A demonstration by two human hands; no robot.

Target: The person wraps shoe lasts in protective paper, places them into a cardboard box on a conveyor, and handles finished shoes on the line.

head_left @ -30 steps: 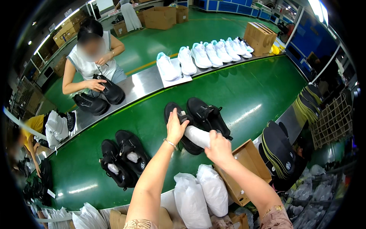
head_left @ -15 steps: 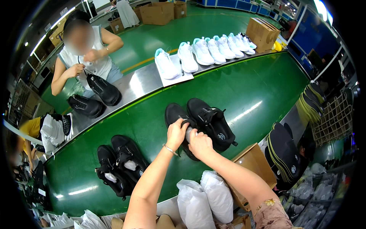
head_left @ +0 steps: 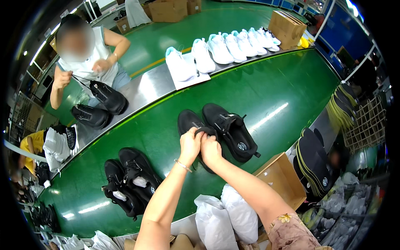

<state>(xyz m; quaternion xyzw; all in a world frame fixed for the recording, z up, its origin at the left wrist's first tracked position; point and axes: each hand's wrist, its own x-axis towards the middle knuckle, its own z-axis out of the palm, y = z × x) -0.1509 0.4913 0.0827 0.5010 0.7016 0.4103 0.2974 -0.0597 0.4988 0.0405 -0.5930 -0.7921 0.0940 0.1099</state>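
A black shoe (head_left: 189, 120) lies on the green belt with its toe pointing away from me. My left hand (head_left: 190, 144) grips its tongue and the near part of the opening. Pressed into that same opening is my right hand (head_left: 211, 151), fingers curled; the fingertips and whatever they hold are hidden inside. Just to the right rests a second black shoe (head_left: 227, 129), its insole showing. Farther left on the belt sits another pair, a black shoe (head_left: 139, 166) beside a black shoe (head_left: 116, 183), both with white paper stuffing inside.
White sneakers (head_left: 227, 48) line the metal ledge across the belt. A co-worker (head_left: 89, 58) there pulls the lace of a black shoe (head_left: 109, 98). Near me are white wrapped bundles (head_left: 214, 221), an open cardboard box (head_left: 283, 179) and stacked black insoles (head_left: 312, 162).
My right hand has gone deeper into the shoe, and the pale wad seen under it is now hidden. The co-worker's hand has drawn the lace farther left.
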